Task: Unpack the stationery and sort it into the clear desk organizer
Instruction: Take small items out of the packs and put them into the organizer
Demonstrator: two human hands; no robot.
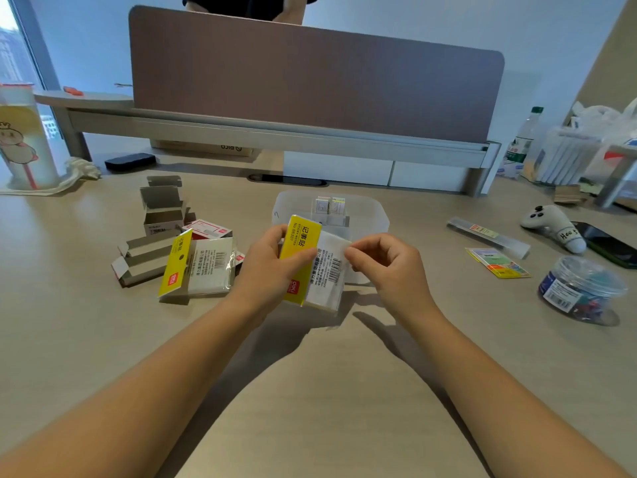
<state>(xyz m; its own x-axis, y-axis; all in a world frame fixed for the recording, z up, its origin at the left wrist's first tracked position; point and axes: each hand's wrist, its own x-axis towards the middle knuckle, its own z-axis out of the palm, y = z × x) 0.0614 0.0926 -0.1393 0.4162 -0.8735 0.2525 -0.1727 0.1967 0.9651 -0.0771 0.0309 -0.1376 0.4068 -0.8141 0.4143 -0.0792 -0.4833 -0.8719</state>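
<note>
Head view: two hands working a sticky-note packet above the desk, in front of the clear organizer.

Left hand (272,267) grips the sticky-note packet (313,267) by its yellow header card, thumb across the front, fingers curled behind. Right hand (382,262) pinches the packet's clear wrapper at the right edge, thumb and forefinger tight together, other fingers curled in. Packet held tilted, off the desk (310,391), overlapping the near wall of the clear desk organizer (372,215); small items stand in the organizer's rear compartment, too small to identify. A second identical packet (198,267) lies left of the hands, beside opened cardboard boxes (155,232). To the right: a long clear pen case (487,236), a pack of colored index tabs (498,263), and a clear tub of clips (580,289).
</note>
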